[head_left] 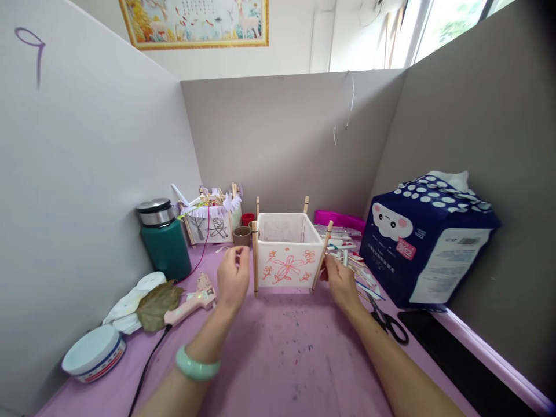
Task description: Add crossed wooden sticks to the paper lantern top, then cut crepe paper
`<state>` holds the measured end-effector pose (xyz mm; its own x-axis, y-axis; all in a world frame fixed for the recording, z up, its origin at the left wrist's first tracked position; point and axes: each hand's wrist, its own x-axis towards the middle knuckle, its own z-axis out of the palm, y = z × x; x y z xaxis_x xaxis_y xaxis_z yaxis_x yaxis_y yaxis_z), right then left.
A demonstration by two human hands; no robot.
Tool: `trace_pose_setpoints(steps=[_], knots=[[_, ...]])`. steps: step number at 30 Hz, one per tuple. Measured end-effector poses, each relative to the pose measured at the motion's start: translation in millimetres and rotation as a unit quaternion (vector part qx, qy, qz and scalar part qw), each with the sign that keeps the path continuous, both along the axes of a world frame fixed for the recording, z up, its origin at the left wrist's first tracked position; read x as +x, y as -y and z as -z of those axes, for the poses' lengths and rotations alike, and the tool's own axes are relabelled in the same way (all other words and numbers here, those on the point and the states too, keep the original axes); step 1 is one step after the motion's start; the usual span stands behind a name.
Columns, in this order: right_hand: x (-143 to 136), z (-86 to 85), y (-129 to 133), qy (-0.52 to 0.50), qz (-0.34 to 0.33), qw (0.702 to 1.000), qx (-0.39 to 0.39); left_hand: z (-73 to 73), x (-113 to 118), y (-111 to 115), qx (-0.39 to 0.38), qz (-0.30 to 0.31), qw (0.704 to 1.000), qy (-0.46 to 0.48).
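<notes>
A white open-topped box point(286, 266) with red flower drawings on its front stands upright on the pink table point(291, 359), a wooden stick at each corner. Just left of it, my left hand point(233, 277) is raised with the fingers curled together; whatever the fingertips may pinch is too small to make out. On the other side, my right hand point(341, 281) is at the box's lower right corner, by the front right stick, its fingers bent and partly hidden. I cannot tell if they grip the stick.
On the left are a pink glue gun point(191, 307), dried leaf point(160, 304), tape roll point(93, 353), green bottle point(165, 243) and a decorated box point(211, 229). Scissors point(386, 321), pens, a black tray point(460, 359) and a blue tissue pack point(417, 249) lie right.
</notes>
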<state>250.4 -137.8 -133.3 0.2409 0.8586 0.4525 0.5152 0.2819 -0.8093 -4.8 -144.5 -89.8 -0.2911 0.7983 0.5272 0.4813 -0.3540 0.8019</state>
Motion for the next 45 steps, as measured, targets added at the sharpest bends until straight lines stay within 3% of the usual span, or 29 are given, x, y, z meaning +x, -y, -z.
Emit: trace_pose_setpoints(steps=[3,8,14,27,31,35,39,45], knots=[[-2,10.3,9,0.133,-0.028,0.990,0.026,20.8,3,14,-0.033,0.014,0.996,-0.077],[-2,16.0,9,0.273,0.000,0.962,0.014,40.8,0,11,-0.096,0.024,0.976,-0.195],[-10,19.3,8,0.339,0.022,0.941,0.006,40.9,-2,10,-0.100,-0.023,0.959,-0.263],[-8,25.2,5,0.325,-0.004,0.946,-0.013,41.6,-2,11,-0.105,-0.025,0.960,-0.258],[-6,15.6,10,0.276,-0.006,0.961,0.009,32.0,-2,13,-0.066,-0.027,0.983,-0.170],[-5,-5.3,8,0.084,0.039,0.989,0.112,6.3,-1,8,0.049,-0.015,0.996,-0.067],[-9,-28.0,-5,-0.084,-0.026,0.984,0.155,-17.6,-1,-9,0.071,0.028,0.997,-0.006],[-10,-44.1,-13,-0.097,-0.078,0.982,0.140,-27.3,-2,-26,0.058,0.095,0.994,0.013]])
